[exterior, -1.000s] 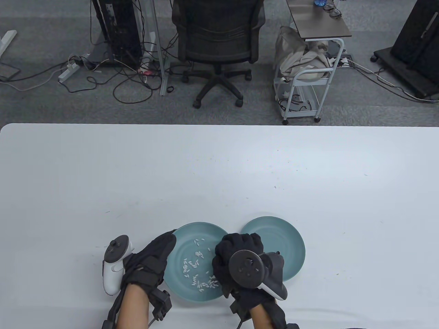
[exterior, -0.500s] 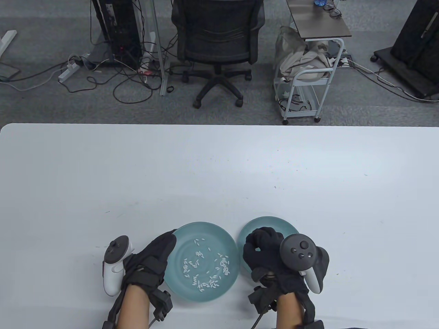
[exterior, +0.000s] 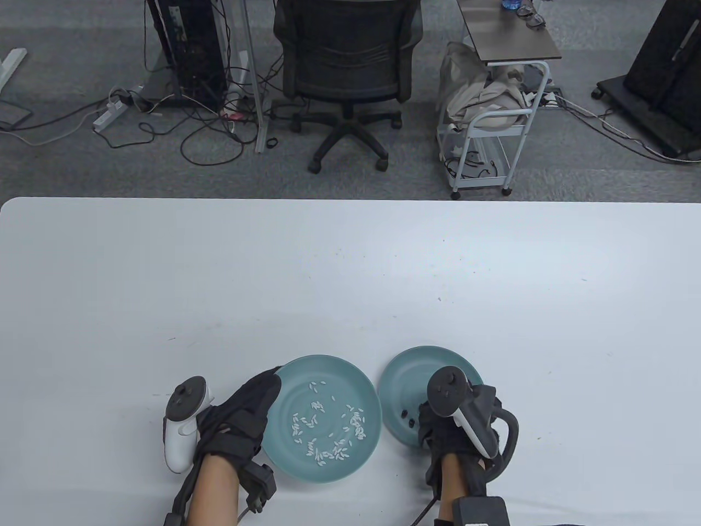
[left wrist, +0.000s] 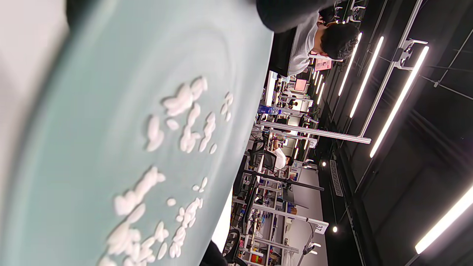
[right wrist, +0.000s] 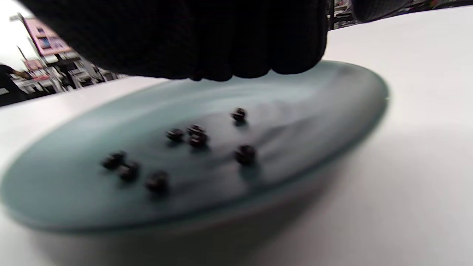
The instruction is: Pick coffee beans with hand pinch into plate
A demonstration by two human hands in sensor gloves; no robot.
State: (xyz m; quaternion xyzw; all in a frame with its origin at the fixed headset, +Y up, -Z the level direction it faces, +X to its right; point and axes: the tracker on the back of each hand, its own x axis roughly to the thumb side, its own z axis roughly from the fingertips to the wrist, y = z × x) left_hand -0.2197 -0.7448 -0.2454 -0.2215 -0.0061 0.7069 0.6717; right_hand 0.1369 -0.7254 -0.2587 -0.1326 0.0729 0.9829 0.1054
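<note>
Two teal plates sit side by side near the table's front edge. The left plate (exterior: 285,455) (left wrist: 92,74) holds several small white pieces (exterior: 328,433). The right plate (exterior: 408,367) (right wrist: 332,111) holds several dark coffee beans (exterior: 407,416) (right wrist: 196,138). My left hand (exterior: 246,408) rests with its fingers laid on the left plate's left rim. My right hand (exterior: 432,424) hovers over the near right part of the right plate. In the right wrist view its fingertips (right wrist: 236,70) hang side by side just above the beans, with nothing seen between them.
The white table (exterior: 350,274) stretches far beyond the plates. Past its far edge stand an office chair (exterior: 345,71), a white cart (exterior: 493,126) and cables on the floor.
My right hand moved from the left plate's right side to over the right plate, then drew back toward me. Dark beans now show in the right plate. The left hand stayed still.
</note>
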